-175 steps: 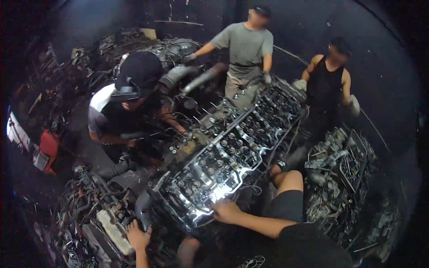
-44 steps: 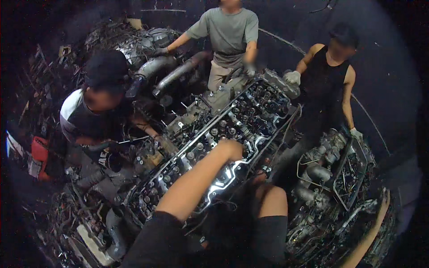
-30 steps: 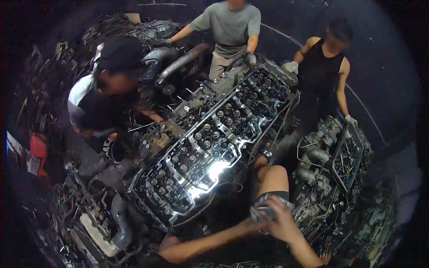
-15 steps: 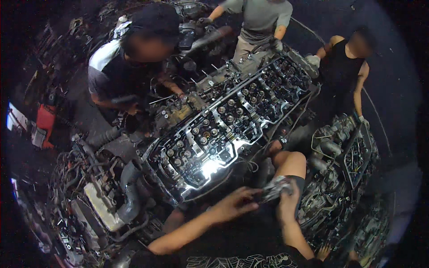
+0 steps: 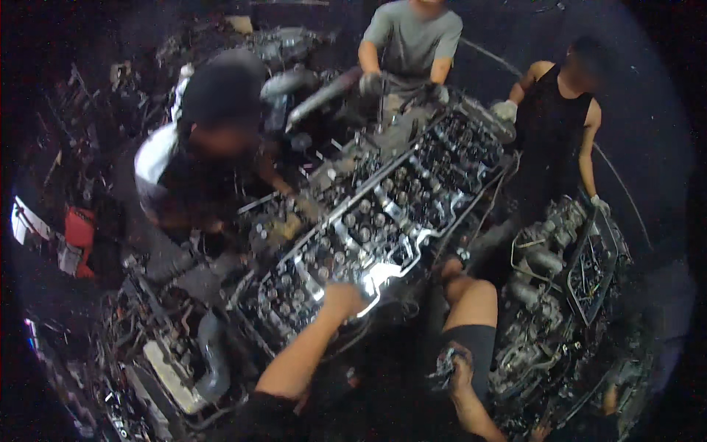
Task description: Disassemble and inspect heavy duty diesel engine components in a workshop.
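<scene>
Where the right hand (image 5: 462,376) curls, a grey wad (image 5: 444,363) lies against its fingers

Long dark engine (image 5: 375,210), top open, rows of round springs (image 5: 364,233) I can make out, near rim (image 5: 384,275) glaring, lying aslant from lower left to upper right, small grey bundle (image 5: 445,362), too blurred for me to identify, held apart

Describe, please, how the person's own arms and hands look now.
The left hand and right hand wear no gloves. The left forearm and right forearm are bare, with no watch or band visible. A dark sleeve begins above the left forearm; no right sleeve shows.
</scene>
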Motion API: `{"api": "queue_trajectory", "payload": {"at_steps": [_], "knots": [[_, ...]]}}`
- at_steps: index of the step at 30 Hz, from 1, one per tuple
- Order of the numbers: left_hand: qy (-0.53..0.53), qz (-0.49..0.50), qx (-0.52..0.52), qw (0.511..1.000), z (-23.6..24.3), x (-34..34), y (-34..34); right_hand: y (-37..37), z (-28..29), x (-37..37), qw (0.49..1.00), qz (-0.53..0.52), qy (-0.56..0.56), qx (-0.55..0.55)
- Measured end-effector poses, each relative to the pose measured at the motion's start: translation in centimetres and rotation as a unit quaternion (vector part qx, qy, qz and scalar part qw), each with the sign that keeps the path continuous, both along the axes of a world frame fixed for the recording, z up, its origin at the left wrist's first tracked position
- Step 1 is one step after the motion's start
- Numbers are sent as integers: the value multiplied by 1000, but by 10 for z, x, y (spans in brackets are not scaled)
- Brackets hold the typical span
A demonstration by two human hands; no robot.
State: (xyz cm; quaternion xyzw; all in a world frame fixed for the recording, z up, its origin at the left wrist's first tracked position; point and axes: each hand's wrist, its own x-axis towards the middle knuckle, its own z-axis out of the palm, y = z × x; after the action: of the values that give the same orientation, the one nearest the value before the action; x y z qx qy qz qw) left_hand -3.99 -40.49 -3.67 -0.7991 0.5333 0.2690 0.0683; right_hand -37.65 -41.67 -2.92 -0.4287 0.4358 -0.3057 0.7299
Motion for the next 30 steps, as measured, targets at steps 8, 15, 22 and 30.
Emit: {"api": "queue_trajectory", "payload": {"at_steps": [8, 15, 22, 30], "knots": [[402, 104, -401, 816, 78, -105, 4, -71, -111, 92, 759, 52, 291, -580], [415, 306, -435, 738, 150, -49, -66, -152, 73, 216, 835, 82, 45, -542], [-14, -21, -344, 939, 126, 23, -180, -275, 20, 224, 950, -105, -86, -282], [-327, -344, -219, 852, 47, 121, -332, -294, 53, 208, 986, -84, -123, -76]]}}
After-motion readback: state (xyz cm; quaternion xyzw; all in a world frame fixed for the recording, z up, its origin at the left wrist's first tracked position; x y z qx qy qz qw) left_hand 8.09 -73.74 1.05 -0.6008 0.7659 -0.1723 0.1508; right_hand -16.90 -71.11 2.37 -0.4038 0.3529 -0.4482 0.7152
